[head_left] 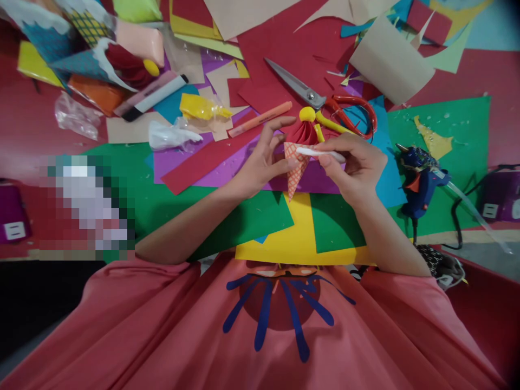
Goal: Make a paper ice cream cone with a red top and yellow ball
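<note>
My left hand (pixel 264 160) pinches an orange checked paper cone (pixel 296 170) by its upper left edge, the other fingers spread upward. My right hand (pixel 355 162) is closed around a white stick-like tool (pixel 319 153) whose tip rests on the cone's top edge. Just behind the cone lies a folded red paper fan with yellow ball and arms (pixel 307 127). Both hands hover above coloured sheets near the middle of the table.
Red-handled scissors (pixel 325 103) and an orange pen (pixel 260 119) lie just beyond the hands. A blue glue gun (pixel 418 181) stands at the right with its cord. Coloured paper sheets, scraps, a marker (pixel 152 96) and plastic wrappers (pixel 173 135) cover the red table.
</note>
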The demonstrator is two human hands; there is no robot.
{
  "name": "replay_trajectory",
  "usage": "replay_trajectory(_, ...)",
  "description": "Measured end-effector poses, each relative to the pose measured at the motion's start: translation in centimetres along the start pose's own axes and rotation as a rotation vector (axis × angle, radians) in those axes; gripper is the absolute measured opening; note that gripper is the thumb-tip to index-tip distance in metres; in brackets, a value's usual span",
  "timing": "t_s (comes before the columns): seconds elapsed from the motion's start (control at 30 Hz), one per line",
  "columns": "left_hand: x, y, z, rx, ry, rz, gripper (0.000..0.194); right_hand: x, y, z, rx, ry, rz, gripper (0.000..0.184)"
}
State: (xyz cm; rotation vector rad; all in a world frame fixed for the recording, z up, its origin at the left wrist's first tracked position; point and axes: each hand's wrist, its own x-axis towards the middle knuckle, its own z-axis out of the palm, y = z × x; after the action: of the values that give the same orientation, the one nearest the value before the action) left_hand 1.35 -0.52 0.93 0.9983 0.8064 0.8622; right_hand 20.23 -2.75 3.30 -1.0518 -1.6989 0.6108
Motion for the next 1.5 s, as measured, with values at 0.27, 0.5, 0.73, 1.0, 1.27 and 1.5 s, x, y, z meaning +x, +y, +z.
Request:
replay_trajectory(0.27,0.2,-0.4,-0.3,0.052,-0.065,0.072,0.066,-0.5,0.6,0.1,0.036,0.028,0.021,0.011)
replay_trajectory(0.5,0.2,-0.9,-0.5,0.029,-0.105,0.079,0.064,0.0,0.1,0.2,-0.016,0.006,0.008,0.017)
replay_trajectory(0.73,0.5,-1.6,-0.9,0.03,-0.121,0.085,0.064,-0.3,0.2,0.2,-0.093,-0.066,0.059,0.024)
replay_trajectory(1.0,0.4,-1.2,-0.6,-0.018,-0.089,0.05,0.061,-0.2,-0.1,0.4,-0.049,-0.058,-0.035,0.017)
replay_trajectory(1.27,0.2,-1.0,-0.3,-0.028,-0.025,0.007,0.06,-0.3,-0.2,0.5,-0.097,-0.095,-0.028,0.018)
replay_trajectory(1.5,0.1,-0.6,-0.1,0.011,0.005,0.006,0.059,-0.2,-0.3,0.5,-0.074,-0.093,-0.056,0.013)
